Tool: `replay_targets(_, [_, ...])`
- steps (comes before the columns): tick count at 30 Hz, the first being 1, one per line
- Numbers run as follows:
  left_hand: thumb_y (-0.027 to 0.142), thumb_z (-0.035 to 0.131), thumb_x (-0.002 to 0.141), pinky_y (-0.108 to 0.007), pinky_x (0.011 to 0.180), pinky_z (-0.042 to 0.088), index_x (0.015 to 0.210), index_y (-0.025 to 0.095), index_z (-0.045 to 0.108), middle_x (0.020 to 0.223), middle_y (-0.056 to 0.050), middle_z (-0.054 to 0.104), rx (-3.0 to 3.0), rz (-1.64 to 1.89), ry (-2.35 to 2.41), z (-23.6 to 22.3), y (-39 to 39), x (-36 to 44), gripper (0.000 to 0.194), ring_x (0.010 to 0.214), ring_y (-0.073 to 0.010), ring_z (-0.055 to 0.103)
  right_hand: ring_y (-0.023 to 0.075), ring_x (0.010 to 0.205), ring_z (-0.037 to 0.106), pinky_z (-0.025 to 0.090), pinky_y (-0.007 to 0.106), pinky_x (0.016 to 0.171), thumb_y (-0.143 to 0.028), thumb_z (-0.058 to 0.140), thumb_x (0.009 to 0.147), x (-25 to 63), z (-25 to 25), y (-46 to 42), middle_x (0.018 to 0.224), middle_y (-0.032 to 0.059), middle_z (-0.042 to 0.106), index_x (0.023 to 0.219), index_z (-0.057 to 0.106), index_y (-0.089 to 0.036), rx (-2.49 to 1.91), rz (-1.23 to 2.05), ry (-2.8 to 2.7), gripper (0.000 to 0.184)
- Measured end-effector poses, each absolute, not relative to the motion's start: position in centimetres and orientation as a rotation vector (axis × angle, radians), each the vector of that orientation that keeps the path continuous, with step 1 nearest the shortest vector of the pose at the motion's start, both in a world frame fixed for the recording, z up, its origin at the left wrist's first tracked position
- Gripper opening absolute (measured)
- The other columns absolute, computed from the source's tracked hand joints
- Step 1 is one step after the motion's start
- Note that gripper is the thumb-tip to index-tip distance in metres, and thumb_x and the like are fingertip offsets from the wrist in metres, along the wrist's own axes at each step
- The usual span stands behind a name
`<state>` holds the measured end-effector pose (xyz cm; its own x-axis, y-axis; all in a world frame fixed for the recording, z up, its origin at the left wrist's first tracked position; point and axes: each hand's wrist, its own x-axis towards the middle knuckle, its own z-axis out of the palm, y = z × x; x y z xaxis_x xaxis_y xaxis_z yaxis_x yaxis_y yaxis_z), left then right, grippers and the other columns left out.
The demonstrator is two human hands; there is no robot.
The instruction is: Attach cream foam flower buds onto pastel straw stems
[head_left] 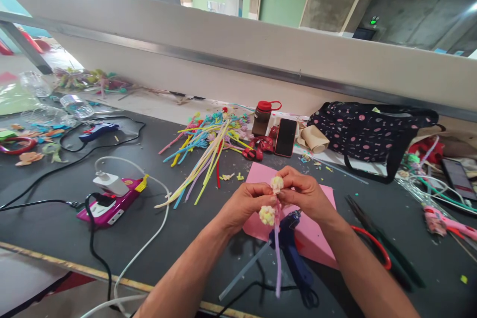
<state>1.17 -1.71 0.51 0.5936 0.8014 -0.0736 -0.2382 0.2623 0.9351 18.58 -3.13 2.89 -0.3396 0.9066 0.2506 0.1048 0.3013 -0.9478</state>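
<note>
While the left hand (244, 203) and right hand (304, 193) pinched a lilac-stemmed yellow flower (277, 232) between their fingers (289, 196) over the table (179, 228), toward its near edge, a blue glue gun (293, 248) lay below, partly on pink paper (323, 238).

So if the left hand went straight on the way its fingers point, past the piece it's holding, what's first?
Most likely the right hand, just across the upper pale yellow pom-pom from the left hand. Whether the two hands touch is hard to tell.
</note>
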Motion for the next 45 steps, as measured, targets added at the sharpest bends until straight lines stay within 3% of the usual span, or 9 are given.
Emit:
replay_targets(7, [0.027,0.071,0.063,-0.021,0.055,0.037,0.063,0.012,0.061,0.062,-0.001,0.060,1.034,0.909,0.652,0.4,-1.6,1.5,0.018,0.055,-0.0092,0.050,0.0112,0.055,0.051,0.039,0.024,0.055,-0.024,0.058,0.078,17.8,3.5,-3.9,0.058,-0.0009,0.055,0.061,0.059,-0.018,-1.211,0.857,-1.742,0.018])
replay_targets(12, [0.019,0.073,0.061,-0.020,0.058,0.040,0.072,0.013,0.062,0.065,0.000,0.062,1.010,0.953,0.665,0.6,-1.9,1.7,0.017,0.058,-0.0092,0.054,0.0135,0.063,0.055,0.039,0.024,0.058,-0.022,0.060,0.076,17.5,3.4,-4.1,0.066,0.0007,0.060,0.069,0.064,-0.019,-1.282,0.718,-1.741,0.009])
replay_targets(17, [0.024,0.071,0.064,-0.021,0.059,0.041,0.073,0.013,0.063,0.066,-0.001,0.064,0.991,1.005,0.691,0.6,-2.0,1.8,0.016,0.058,-0.0097,0.056,0.0122,0.058,0.052,0.036,0.024,0.055,-0.024,0.060,0.077,17.5,3.8,-4.2,0.060,-0.0003,0.056,0.062,0.061,-0.019,-1.274,0.534,-1.827,0.016])
replay_targets(24, [0.028,0.067,0.066,-0.019,0.047,0.034,0.068,0.015,0.059,0.054,0.004,0.054,1.130,1.031,0.857,0.7,-1.7,1.4,0.015,0.045,-0.0065,0.045,0.0146,0.070,0.055,0.037,0.026,0.062,-0.018,0.046,0.086,18.2,4.5,-5.8,0.078,0.0051,0.060,0.086,0.063,-0.019,-1.339,0.066,-2.233,0.017])
replay_targets(28, [0.025,0.065,0.067,-0.019,0.046,0.031,0.063,0.015,0.058,0.052,0.004,0.051,1.330,1.037,0.967,0.6,-1.7,1.5,0.013,0.047,-0.0065,0.042,0.0152,0.066,0.052,0.032,0.028,0.058,-0.013,0.045,0.084,18.2,4.9,-6.8,0.074,0.0045,0.056,0.081,0.060,-0.018,-1.378,-0.224,-2.453,0.016])
replay_targets(33, [0.022,0.060,0.067,-0.020,0.051,0.034,0.064,0.015,0.062,0.058,0.001,0.058,1.593,0.875,1.000,0.3,-1.8,1.4,0.009,0.053,-0.0098,0.048,0.0152,0.065,0.048,0.029,0.029,0.058,-0.011,0.047,0.082,18.5,5.5,-7.0,0.074,0.0036,0.056,0.076,0.058,-0.018,-1.292,-0.297,-2.559,0.014])
replay_targets(38, [0.018,0.058,0.064,-0.018,0.047,0.029,0.061,0.015,0.063,0.051,0.004,0.053,1.710,0.690,0.949,0.6,-2.3,1.5,0.007,0.049,-0.0076,0.042,0.0134,0.067,0.050,0.032,0.026,0.060,-0.017,0.051,0.081,19.4,5.5,-5.9,0.071,0.0030,0.058,0.072,0.063,-0.017,-1.276,0.048,-2.496,0.015])
replay_targets(42, [0.018,0.059,0.065,-0.018,0.046,0.030,0.059,0.014,0.062,0.052,0.004,0.055,1.675,0.613,0.860,1.3,-2.8,1.8,0.007,0.046,-0.0063,0.042,0.0112,0.064,0.053,0.036,0.022,0.060,-0.020,0.058,0.075,20.4,4.8,-3.9,0.067,0.0002,0.061,0.070,0.066,-0.017,-1.219,0.813,-2.240,0.010])
replay_targets(45, [0.018,0.061,0.065,-0.018,0.047,0.033,0.061,0.014,0.064,0.055,0.003,0.058,1.572,0.632,0.799,1.5,-3.0,1.8,0.006,0.046,-0.0059,0.043,0.0091,0.054,0.048,0.034,0.020,0.051,-0.023,0.064,0.068,21.0,3.6,-2.3,0.059,-0.0015,0.058,0.067,0.066,-0.014,-1.160,1.413,-1.941,0.010])
